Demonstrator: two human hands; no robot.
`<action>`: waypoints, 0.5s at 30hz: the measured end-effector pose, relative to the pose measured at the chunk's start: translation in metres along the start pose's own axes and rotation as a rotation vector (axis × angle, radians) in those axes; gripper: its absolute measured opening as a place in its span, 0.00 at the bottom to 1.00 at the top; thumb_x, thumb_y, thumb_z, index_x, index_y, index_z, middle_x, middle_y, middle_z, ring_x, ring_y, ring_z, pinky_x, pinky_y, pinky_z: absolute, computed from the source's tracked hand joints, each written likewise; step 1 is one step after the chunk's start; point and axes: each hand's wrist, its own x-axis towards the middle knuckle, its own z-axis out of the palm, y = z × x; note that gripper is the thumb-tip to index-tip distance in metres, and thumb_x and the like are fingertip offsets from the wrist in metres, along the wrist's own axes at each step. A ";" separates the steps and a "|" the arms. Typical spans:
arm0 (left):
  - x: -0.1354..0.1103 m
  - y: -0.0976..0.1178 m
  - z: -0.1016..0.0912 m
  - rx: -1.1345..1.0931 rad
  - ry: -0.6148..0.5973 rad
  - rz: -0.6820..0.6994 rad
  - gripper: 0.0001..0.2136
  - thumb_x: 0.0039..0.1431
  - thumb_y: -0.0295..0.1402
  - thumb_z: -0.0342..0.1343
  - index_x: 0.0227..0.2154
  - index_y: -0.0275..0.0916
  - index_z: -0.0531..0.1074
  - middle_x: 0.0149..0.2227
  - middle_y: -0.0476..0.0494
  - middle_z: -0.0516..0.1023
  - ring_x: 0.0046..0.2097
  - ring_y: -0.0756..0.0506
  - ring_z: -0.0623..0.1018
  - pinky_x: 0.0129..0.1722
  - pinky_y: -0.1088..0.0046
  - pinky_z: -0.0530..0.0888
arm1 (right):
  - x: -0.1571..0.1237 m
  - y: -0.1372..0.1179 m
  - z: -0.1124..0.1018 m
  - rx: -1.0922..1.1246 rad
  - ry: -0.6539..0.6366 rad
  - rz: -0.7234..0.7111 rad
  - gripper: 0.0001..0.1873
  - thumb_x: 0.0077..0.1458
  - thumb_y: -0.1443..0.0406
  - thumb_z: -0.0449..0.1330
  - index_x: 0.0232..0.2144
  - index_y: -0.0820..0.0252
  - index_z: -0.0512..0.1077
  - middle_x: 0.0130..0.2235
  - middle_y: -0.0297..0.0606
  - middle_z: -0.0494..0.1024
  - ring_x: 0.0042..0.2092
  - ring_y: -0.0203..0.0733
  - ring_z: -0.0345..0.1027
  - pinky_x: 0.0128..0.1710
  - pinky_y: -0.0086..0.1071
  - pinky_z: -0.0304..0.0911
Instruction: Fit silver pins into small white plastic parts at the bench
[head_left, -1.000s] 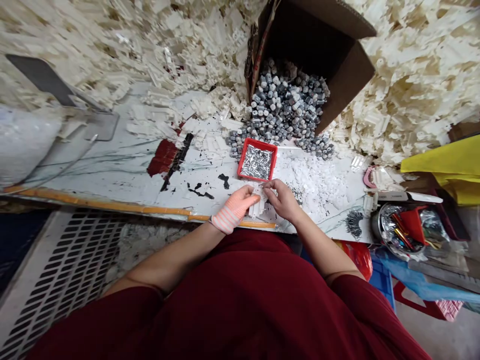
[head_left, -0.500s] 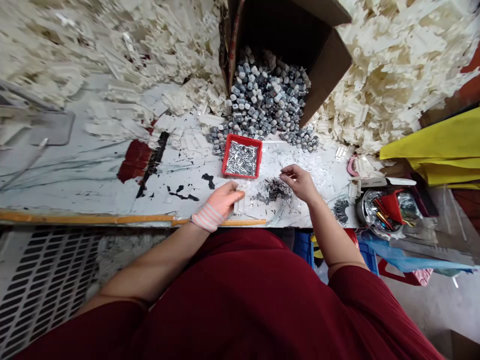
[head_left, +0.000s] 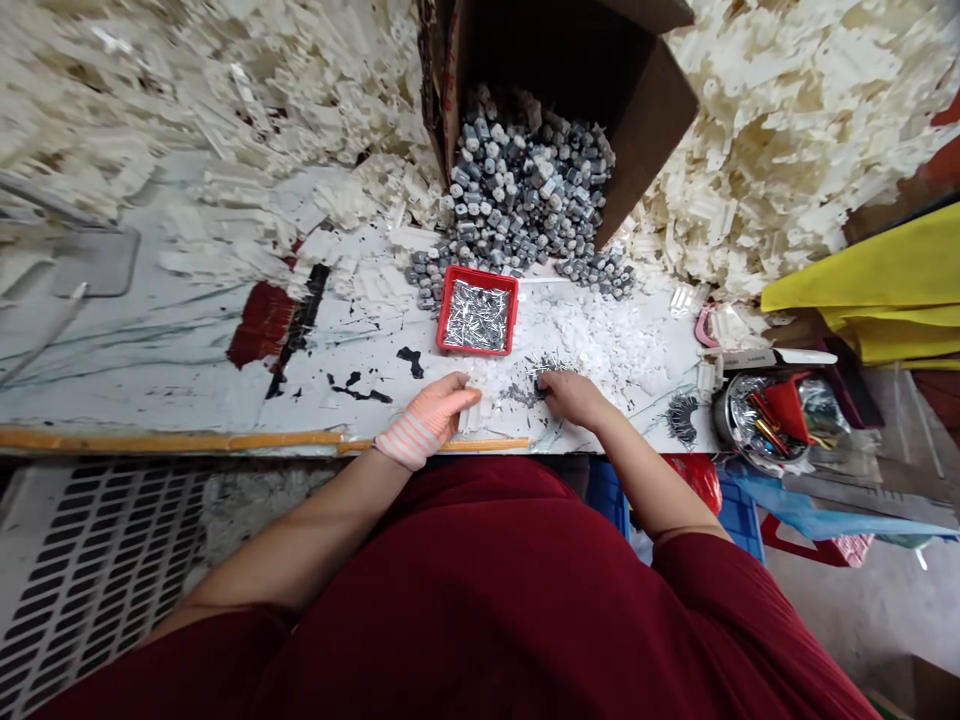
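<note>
My left hand, in an orange-and-white striped glove, is closed on a small translucent white plastic part at the table's front edge. My bare right hand has its fingers pinched together over a pile of small dark metal pieces; whatever lies between the fingertips is hidden. Just beyond both hands stands a red tray filled with thin silvery metal pins. Small white plastic bits are scattered to the right of the tray.
A cardboard box on its side spills grey-and-white small motors or blocks. Heaps of cream plastic parts rise on both sides. At right are a metal bowl of tools, a yellow cloth and a white-handled knife.
My right hand has moved down and left into the dark metal pieces, its fingers now closed there. My left hand keeps the plastic part in nearly the same place.
</note>
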 end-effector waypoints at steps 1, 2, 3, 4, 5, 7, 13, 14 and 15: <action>0.001 -0.001 0.002 -0.023 -0.020 -0.016 0.09 0.42 0.34 0.60 0.25 0.38 0.66 0.23 0.52 0.64 0.25 0.51 0.67 0.23 0.78 0.64 | 0.000 0.000 -0.001 0.049 0.017 -0.014 0.15 0.50 0.75 0.53 0.39 0.59 0.73 0.41 0.43 0.78 0.42 0.44 0.70 0.39 0.33 0.61; 0.001 -0.002 0.005 -0.052 -0.032 -0.033 0.09 0.42 0.34 0.60 0.25 0.38 0.66 0.22 0.52 0.64 0.25 0.52 0.67 0.22 0.78 0.63 | -0.002 0.000 -0.003 0.125 0.051 -0.022 0.14 0.50 0.74 0.53 0.38 0.60 0.73 0.40 0.43 0.78 0.42 0.43 0.70 0.41 0.33 0.61; 0.003 -0.004 0.008 -0.079 -0.035 -0.048 0.10 0.42 0.34 0.60 0.26 0.38 0.65 0.22 0.53 0.65 0.24 0.52 0.67 0.21 0.79 0.63 | -0.003 -0.002 -0.004 0.225 0.100 -0.018 0.12 0.51 0.73 0.54 0.37 0.60 0.73 0.39 0.42 0.78 0.40 0.42 0.70 0.41 0.33 0.62; 0.004 -0.006 0.010 -0.095 -0.033 -0.061 0.11 0.41 0.34 0.60 0.27 0.38 0.65 0.22 0.53 0.65 0.24 0.51 0.68 0.21 0.78 0.63 | -0.004 -0.005 -0.006 0.346 0.153 -0.006 0.09 0.52 0.71 0.54 0.36 0.61 0.73 0.37 0.41 0.78 0.38 0.40 0.70 0.40 0.32 0.62; 0.005 -0.007 0.013 -0.100 -0.036 -0.070 0.12 0.41 0.34 0.61 0.27 0.38 0.65 0.22 0.54 0.66 0.24 0.51 0.68 0.21 0.78 0.64 | -0.005 -0.010 -0.007 0.484 0.197 0.009 0.07 0.53 0.68 0.55 0.34 0.61 0.72 0.35 0.39 0.77 0.36 0.39 0.69 0.38 0.32 0.63; 0.006 -0.010 0.016 -0.083 -0.048 -0.068 0.12 0.42 0.34 0.61 0.29 0.39 0.64 0.22 0.54 0.68 0.23 0.50 0.70 0.21 0.77 0.66 | -0.005 -0.024 -0.009 0.756 0.233 0.019 0.08 0.53 0.62 0.58 0.32 0.61 0.72 0.31 0.37 0.77 0.32 0.37 0.68 0.35 0.31 0.64; 0.004 -0.012 0.013 -0.053 -0.076 0.002 0.12 0.47 0.35 0.60 0.32 0.39 0.64 0.24 0.52 0.72 0.25 0.49 0.73 0.24 0.74 0.71 | 0.000 -0.066 -0.007 0.881 0.283 -0.095 0.11 0.54 0.58 0.58 0.30 0.60 0.71 0.31 0.35 0.76 0.31 0.35 0.67 0.34 0.30 0.63; 0.004 -0.013 0.012 -0.069 -0.081 0.000 0.12 0.47 0.35 0.60 0.32 0.39 0.63 0.24 0.52 0.72 0.25 0.49 0.74 0.25 0.74 0.72 | 0.001 -0.069 -0.006 0.820 0.301 -0.105 0.10 0.54 0.59 0.57 0.30 0.60 0.70 0.30 0.34 0.76 0.31 0.34 0.67 0.34 0.29 0.62; 0.004 -0.013 0.010 -0.087 -0.087 -0.006 0.12 0.47 0.34 0.60 0.32 0.39 0.63 0.24 0.52 0.72 0.25 0.48 0.74 0.25 0.73 0.72 | 0.001 -0.072 -0.005 0.760 0.315 -0.112 0.09 0.55 0.60 0.57 0.30 0.60 0.70 0.29 0.34 0.75 0.31 0.34 0.66 0.34 0.29 0.62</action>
